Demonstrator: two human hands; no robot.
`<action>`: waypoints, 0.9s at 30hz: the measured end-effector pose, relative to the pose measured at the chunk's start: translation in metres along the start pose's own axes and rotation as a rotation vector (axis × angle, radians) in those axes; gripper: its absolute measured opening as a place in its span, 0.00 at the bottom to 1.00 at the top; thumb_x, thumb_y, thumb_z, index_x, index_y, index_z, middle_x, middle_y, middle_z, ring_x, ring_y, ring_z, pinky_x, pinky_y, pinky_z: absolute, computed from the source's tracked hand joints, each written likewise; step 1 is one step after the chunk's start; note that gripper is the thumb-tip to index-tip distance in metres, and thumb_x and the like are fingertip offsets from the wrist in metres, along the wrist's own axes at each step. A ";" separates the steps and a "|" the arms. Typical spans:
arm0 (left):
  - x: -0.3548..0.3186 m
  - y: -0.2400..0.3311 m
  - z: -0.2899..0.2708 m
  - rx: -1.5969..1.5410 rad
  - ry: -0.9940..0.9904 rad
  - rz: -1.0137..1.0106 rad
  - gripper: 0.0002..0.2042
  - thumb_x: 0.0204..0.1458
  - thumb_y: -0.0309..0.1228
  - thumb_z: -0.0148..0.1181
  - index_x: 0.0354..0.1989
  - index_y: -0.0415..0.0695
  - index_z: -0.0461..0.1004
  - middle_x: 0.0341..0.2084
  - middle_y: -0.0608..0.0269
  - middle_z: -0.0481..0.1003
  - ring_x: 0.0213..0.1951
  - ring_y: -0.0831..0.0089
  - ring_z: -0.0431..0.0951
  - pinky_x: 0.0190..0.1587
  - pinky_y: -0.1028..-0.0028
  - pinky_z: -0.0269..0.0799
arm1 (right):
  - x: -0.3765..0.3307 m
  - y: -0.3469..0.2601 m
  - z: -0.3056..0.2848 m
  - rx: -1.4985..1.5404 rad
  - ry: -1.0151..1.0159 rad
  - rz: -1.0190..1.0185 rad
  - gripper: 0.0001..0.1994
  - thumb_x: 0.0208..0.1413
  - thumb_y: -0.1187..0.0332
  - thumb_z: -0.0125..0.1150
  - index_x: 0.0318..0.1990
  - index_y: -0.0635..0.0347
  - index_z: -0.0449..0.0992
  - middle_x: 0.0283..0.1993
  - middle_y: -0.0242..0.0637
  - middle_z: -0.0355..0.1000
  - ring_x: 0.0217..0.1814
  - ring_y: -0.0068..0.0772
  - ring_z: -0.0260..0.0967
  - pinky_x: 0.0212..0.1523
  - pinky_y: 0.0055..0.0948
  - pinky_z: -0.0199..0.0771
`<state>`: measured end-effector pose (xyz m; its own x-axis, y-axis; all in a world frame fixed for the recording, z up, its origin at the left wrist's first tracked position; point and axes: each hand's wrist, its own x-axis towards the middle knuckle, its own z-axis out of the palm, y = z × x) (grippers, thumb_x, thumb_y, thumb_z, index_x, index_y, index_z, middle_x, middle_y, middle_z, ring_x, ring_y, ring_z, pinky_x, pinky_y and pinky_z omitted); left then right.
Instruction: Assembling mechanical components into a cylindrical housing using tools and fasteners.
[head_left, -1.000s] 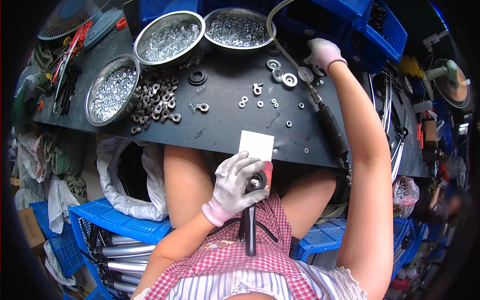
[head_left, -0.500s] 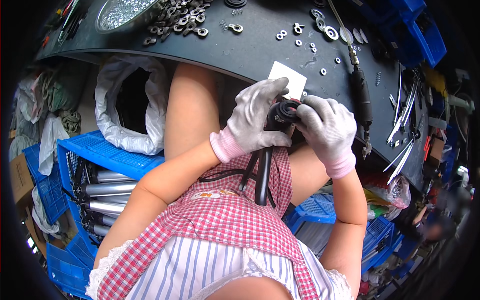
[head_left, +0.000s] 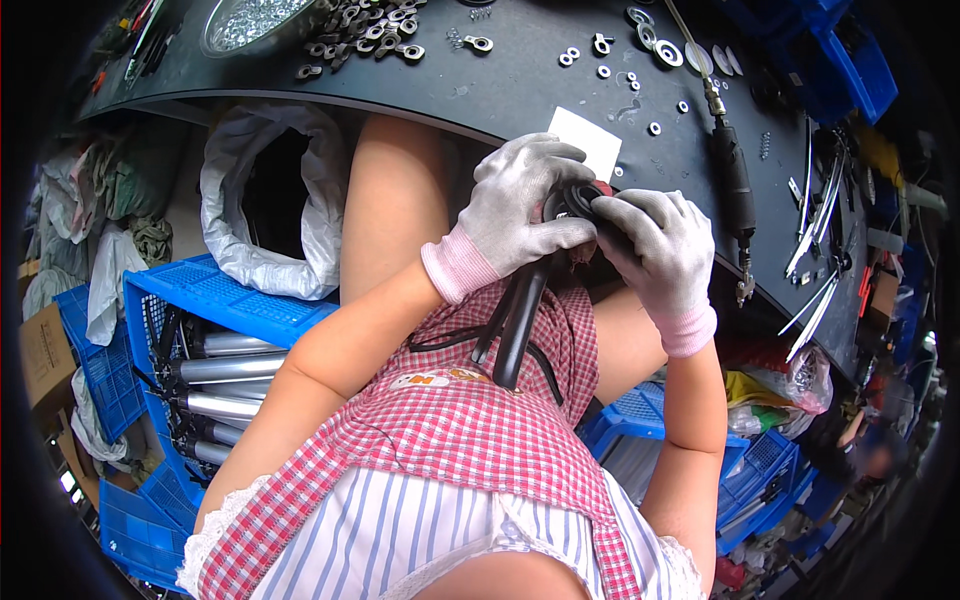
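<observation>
A black part with a tubular shaft (head_left: 522,325) and a round, ringed head lies between my hands, above my lap. Wrapped about the head's left side is my gloved left hand (head_left: 515,205), its thumb stretched along the near side. My right hand (head_left: 655,245), also gloved, has its fingers closed at the head's right edge, on a black ring (head_left: 578,198). The right fingertips partly cover the ring. Just beyond the head, a white card (head_left: 585,143) lies at the table edge.
On the dark table (head_left: 500,90) are a bowl of small clear pieces (head_left: 255,25), several metal links (head_left: 370,30), washers, and a pneumatic screwdriver (head_left: 735,180). A blue crate of silver tubes (head_left: 225,370) stands at left, beside a white-lined bin (head_left: 222,205).
The shaft's lower end has swung slightly left. My left hand has shifted up around the head, and my right fingers have moved a little at the ring. The view has shifted slightly.
</observation>
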<state>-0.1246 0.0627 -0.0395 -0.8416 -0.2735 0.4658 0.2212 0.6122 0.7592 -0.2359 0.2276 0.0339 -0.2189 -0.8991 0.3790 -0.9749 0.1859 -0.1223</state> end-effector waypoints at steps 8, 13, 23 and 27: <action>-0.003 0.014 -0.017 0.144 -0.081 -0.009 0.31 0.39 0.51 0.67 0.51 0.47 0.75 0.53 0.57 0.71 0.61 0.52 0.65 0.63 0.56 0.56 | -0.011 -0.011 -0.002 -0.054 -0.052 -0.119 0.14 0.43 0.65 0.65 0.42 0.48 0.79 0.39 0.26 0.73 0.37 0.28 0.72 0.35 0.30 0.71; -0.004 0.003 -0.015 0.225 -0.105 0.054 0.29 0.38 0.50 0.68 0.50 0.52 0.75 0.52 0.58 0.71 0.61 0.50 0.65 0.63 0.53 0.55 | -0.011 -0.002 -0.016 0.383 0.142 0.355 0.33 0.36 0.53 0.76 0.52 0.57 0.76 0.43 0.41 0.70 0.47 0.39 0.71 0.50 0.34 0.72; -0.015 0.012 -0.004 0.395 -0.022 -0.070 0.36 0.30 0.46 0.71 0.54 0.51 0.70 0.57 0.55 0.67 0.61 0.48 0.60 0.64 0.49 0.51 | 0.023 -0.016 0.010 0.271 -0.092 0.505 0.10 0.57 0.67 0.58 0.42 0.60 0.80 0.35 0.44 0.73 0.39 0.43 0.75 0.41 0.34 0.73; -0.001 0.023 -0.023 0.183 -0.035 -0.110 0.47 0.28 0.53 0.71 0.62 0.52 0.62 0.60 0.51 0.62 0.62 0.46 0.59 0.64 0.48 0.49 | 0.029 -0.017 0.010 0.194 -0.174 0.575 0.10 0.55 0.64 0.59 0.40 0.57 0.81 0.36 0.45 0.72 0.37 0.47 0.75 0.40 0.39 0.75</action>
<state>-0.1076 0.0597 -0.0122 -0.8731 -0.3222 0.3660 0.0366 0.7051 0.7081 -0.2252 0.1945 0.0379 -0.6805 -0.7310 0.0500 -0.6746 0.5985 -0.4321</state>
